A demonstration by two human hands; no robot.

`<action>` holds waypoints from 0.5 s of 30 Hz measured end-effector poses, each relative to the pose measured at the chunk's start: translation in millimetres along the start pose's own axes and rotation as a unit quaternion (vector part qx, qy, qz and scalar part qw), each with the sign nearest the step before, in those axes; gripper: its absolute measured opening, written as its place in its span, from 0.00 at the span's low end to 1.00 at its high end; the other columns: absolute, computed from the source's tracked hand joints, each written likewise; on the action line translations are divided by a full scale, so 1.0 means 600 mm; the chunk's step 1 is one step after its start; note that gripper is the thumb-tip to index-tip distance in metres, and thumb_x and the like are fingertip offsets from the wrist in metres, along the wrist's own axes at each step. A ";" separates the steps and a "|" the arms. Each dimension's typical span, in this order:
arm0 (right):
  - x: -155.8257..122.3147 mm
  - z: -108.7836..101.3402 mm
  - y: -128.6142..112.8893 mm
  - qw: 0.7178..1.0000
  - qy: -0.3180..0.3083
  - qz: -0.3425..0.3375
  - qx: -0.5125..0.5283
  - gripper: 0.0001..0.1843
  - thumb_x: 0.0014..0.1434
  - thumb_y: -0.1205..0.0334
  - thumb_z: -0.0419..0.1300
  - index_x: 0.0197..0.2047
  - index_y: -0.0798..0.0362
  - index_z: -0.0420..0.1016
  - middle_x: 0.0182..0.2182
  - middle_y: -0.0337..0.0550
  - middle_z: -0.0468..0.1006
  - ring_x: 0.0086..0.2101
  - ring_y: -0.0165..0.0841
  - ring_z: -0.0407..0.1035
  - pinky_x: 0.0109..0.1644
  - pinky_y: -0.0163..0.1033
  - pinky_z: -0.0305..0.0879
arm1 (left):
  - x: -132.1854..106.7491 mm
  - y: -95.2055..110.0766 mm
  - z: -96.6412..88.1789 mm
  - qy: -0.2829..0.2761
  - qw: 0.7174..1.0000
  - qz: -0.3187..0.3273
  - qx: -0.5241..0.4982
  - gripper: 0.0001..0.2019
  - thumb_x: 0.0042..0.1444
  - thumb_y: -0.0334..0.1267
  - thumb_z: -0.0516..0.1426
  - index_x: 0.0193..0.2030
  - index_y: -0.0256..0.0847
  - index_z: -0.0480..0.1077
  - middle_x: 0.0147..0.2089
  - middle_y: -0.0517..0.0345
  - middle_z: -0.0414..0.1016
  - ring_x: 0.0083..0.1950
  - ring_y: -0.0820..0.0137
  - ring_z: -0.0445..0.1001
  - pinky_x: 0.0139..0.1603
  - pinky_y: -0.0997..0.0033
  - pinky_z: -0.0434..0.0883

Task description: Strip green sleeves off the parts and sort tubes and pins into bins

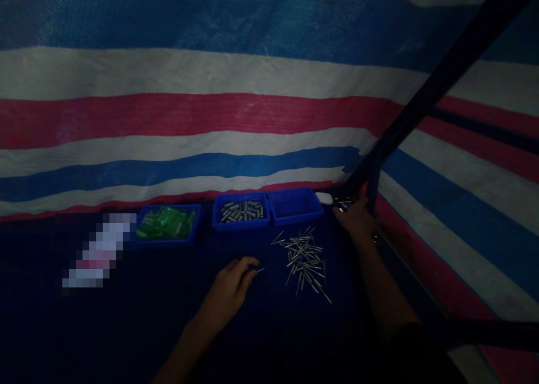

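Observation:
My left hand (234, 282) is closed in a pinch over the dark blue table, with a thin metal pin (260, 270) sticking out from its fingertips. To its right lies a loose pile of similar slim metal pins (304, 256), pointing in many directions. My right hand (357, 220) reaches to the far right corner, its thumb and a finger spread apart beside a dark device with small lit marks (343, 202), perhaps a phone. Shadow hides whether the hand touches it.
Along the back stand a blue bin with green plastic bags (167, 224), a blue bin of short metal cylinders (242, 211) and another blue bin (295, 205). A white object (324, 198) sits beside them. A dark frame post (404, 123) slants at right, before striped sheeting (210, 114).

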State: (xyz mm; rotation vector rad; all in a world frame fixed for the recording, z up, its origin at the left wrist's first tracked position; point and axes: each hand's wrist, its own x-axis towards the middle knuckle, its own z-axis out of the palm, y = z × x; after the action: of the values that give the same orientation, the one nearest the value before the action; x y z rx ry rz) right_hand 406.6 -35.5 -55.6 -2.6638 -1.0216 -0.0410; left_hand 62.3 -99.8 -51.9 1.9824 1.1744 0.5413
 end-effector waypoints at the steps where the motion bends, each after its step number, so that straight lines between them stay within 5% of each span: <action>1: -0.001 0.000 0.000 1.000 0.000 0.000 0.002 0.42 0.46 0.45 0.56 0.57 0.62 0.48 0.46 0.65 0.71 0.48 0.55 0.66 0.53 0.64 0.48 | 0.000 0.001 0.000 -0.001 1.000 0.000 0.002 0.10 0.59 0.38 0.47 0.43 0.43 0.66 0.39 0.55 0.74 0.38 0.69 0.73 0.42 0.68 0.69; 9: -0.005 -0.016 0.003 0.999 -0.003 -0.012 0.034 0.39 0.47 0.48 0.56 0.57 0.60 0.50 0.49 0.63 0.68 0.50 0.54 0.63 0.52 0.65 0.48 | 0.001 -0.006 0.004 0.017 1.000 0.007 -0.009 0.10 0.59 0.39 0.48 0.43 0.44 0.68 0.39 0.57 0.75 0.39 0.69 0.74 0.42 0.69 0.70; 12: -0.028 -0.043 -0.001 0.997 0.061 -0.017 0.053 0.32 0.51 0.48 0.55 0.54 0.59 0.58 0.48 0.62 0.69 0.50 0.54 0.62 0.52 0.64 0.49 | 0.001 -0.011 0.007 0.043 0.999 0.017 -0.013 0.10 0.59 0.38 0.49 0.44 0.44 0.67 0.42 0.56 0.74 0.42 0.68 0.73 0.45 0.67 0.69; 15: -0.095 -0.064 -0.020 0.971 0.136 -0.136 0.145 0.20 0.57 0.52 0.50 0.47 0.57 0.66 0.44 0.56 0.72 0.46 0.47 0.65 0.50 0.54 0.57 | 0.001 -0.012 0.009 0.053 0.998 0.024 -0.017 0.12 0.59 0.37 0.48 0.48 0.44 0.66 0.43 0.54 0.73 0.44 0.68 0.72 0.47 0.66 0.68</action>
State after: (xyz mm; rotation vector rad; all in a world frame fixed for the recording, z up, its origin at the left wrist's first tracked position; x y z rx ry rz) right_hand 359.0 -74.8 -22.9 -2.1708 -1.1893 -0.2820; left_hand 62.6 -99.2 -60.7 1.9782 1.1759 0.6936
